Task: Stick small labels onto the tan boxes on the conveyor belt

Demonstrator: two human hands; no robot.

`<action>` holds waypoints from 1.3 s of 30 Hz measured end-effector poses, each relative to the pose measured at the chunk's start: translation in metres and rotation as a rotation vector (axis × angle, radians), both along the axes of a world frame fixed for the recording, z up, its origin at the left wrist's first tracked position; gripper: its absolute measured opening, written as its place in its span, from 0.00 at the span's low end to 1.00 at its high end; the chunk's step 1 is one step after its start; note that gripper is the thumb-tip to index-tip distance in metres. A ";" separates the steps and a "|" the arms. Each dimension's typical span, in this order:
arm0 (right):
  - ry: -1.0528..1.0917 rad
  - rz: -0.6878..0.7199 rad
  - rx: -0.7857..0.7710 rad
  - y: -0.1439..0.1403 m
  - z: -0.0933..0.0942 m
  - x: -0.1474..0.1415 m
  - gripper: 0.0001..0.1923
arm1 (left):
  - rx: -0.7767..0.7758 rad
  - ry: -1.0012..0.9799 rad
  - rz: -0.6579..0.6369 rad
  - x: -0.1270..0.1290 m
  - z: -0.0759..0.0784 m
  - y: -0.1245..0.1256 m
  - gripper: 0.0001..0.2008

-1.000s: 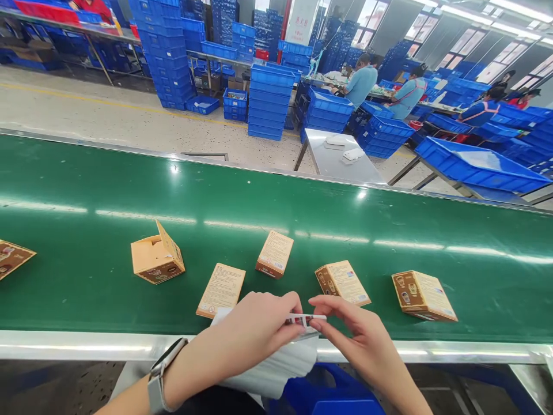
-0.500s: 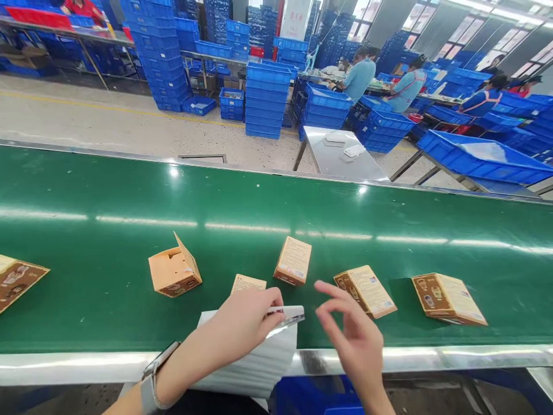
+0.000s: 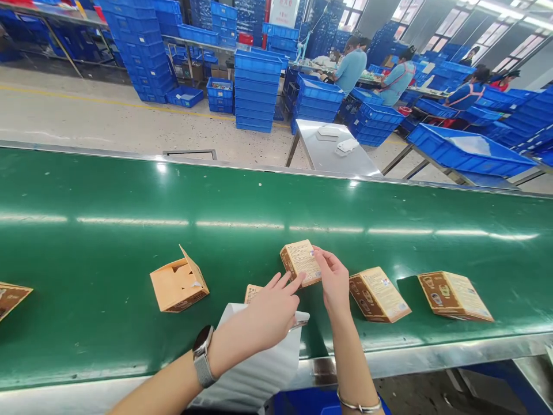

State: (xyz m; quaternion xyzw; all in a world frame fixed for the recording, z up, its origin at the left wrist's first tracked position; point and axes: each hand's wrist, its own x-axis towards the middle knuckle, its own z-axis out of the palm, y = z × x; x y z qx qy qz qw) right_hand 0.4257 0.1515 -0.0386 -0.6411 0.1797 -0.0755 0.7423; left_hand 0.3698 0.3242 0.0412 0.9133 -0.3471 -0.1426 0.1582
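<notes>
- Our right hand [image 3: 334, 285], free a moment ago, now has its grip closed on the right side of a tan-and-brown cardboard box [image 3: 302, 259].
- Our left hand [image 3: 268, 317] extends fingers over its near end; what the palm grips, we cannot tell.
- The box is nearer the green conveyor belt's [image 3: 108, 323] near edge; bare belt stretches toward the far edge.

Pale speckled floor [image 3: 108, 118], bright windows [image 3: 451, 22]

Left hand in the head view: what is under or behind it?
Under the left hand is a white sheet; just beyond, a box shows only partly. Whatever the palm covers cannot be seen.
</notes>
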 end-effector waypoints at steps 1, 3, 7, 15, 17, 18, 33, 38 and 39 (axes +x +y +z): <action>0.000 0.009 -0.029 0.000 0.000 0.001 0.22 | -0.003 -0.004 -0.011 0.001 0.001 0.001 0.05; -0.001 0.025 -0.091 -0.001 0.001 0.001 0.22 | -0.009 -0.010 -0.021 0.002 0.002 0.002 0.05; 0.000 0.031 -0.240 0.001 0.001 -0.002 0.21 | -0.042 -0.027 -0.029 0.003 -0.004 0.003 0.05; -0.026 -0.090 -0.512 0.003 0.015 0.004 0.29 | -0.201 -0.014 -0.064 0.003 -0.003 0.015 0.07; -0.061 -0.130 -0.587 0.003 0.034 -0.003 0.28 | -0.255 0.049 0.001 -0.003 0.012 0.025 0.08; -0.102 -0.114 -0.619 0.004 0.045 -0.011 0.25 | -0.274 0.092 0.049 -0.007 0.022 0.032 0.08; -0.381 0.723 -0.758 0.058 0.109 -0.131 0.09 | -0.240 0.342 0.348 -0.064 0.057 0.108 0.09; -0.514 0.703 -0.847 0.074 0.109 -0.142 0.04 | -0.205 0.311 0.290 -0.072 0.056 0.118 0.10; -0.512 0.705 -0.854 0.077 0.109 -0.143 0.04 | -0.205 0.306 0.273 -0.073 0.055 0.120 0.10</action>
